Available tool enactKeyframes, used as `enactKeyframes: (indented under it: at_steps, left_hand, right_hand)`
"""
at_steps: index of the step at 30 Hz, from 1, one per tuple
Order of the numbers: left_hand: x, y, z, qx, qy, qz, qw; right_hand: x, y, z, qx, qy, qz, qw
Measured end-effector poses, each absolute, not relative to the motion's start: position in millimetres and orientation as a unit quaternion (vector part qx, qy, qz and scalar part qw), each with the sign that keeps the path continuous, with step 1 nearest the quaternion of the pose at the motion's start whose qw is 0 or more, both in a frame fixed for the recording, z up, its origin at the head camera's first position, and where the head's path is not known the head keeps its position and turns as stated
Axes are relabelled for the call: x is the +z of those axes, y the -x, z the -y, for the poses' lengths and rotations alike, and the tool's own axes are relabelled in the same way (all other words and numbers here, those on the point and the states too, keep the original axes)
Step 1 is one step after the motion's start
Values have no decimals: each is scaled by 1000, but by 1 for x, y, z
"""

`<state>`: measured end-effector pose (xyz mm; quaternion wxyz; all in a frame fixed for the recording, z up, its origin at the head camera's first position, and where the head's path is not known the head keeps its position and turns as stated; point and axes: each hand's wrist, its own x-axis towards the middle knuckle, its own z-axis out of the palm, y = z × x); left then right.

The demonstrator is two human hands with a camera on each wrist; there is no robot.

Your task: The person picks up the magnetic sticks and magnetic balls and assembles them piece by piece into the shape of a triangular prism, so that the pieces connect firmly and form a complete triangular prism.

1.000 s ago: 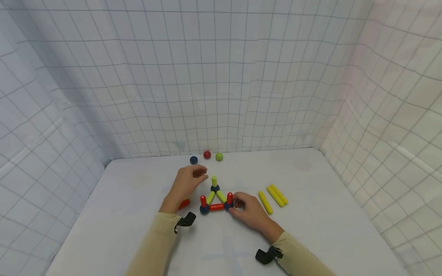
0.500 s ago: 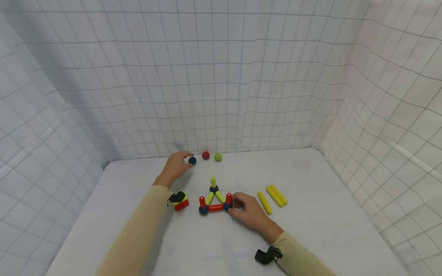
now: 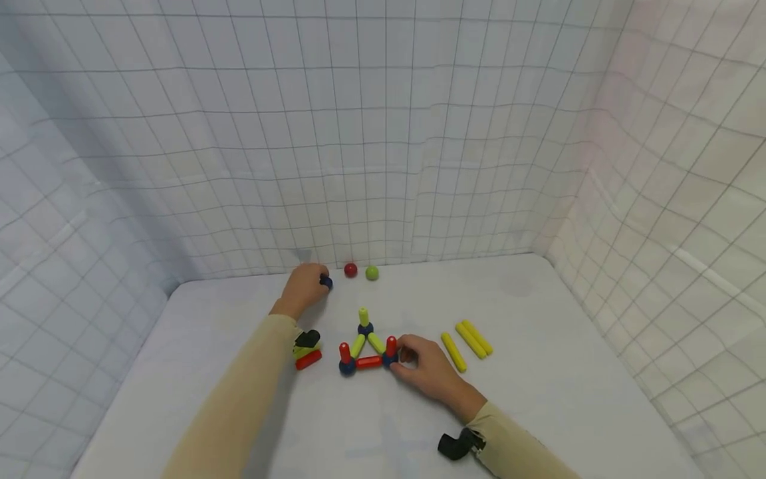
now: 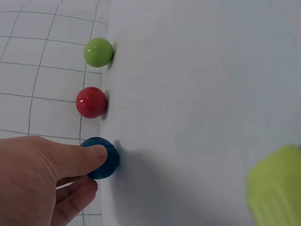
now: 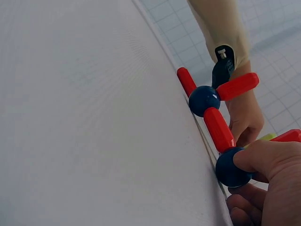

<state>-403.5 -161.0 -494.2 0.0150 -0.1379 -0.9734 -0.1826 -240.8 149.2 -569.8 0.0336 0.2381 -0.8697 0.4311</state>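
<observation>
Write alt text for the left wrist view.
A person's left grip holds a dark blue ball near the edge of a white surface, in line with a red ball and a green ball. Lower right: a yellow-green piece, blurred.

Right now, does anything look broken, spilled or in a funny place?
No, nothing stands out. The rod triangle looks joined at all three corners, and I see no breaks or spills. The left hand pinches a dark blue ball. One yellow rod lies a bit apart from the other two, but that's hardly odd.
</observation>
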Motion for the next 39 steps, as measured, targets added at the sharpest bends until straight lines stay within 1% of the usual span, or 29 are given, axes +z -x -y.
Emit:
enactKeyframes:
  at_steps: [4, 10, 15, 19, 27, 39]
  left_hand:
    - [-495, 401, 166, -198, 133, 971, 23]
    - [-498, 397, 166, -310, 119, 943, -3]
    - [-487, 380, 155, -405, 139, 904, -1]
    - [-479, 364, 146, -444, 156, 882, -3]
    - [-469, 339, 132, -458, 204, 865, -12]
    - [-475, 323, 129, -441, 220, 870, -19]
  right_hand:
    - [-566, 240, -151, 432, -233, 870, 37]
    - [-566, 239, -151, 434, -228, 871, 27]
    - [-568, 240, -151, 437, -235, 867, 34]
    - [-568, 240, -150, 441, -238, 865, 31]
    - [-565, 241, -148, 439, -237, 866, 34]
    - [-569, 239, -148, 445, -239, 862, 33]
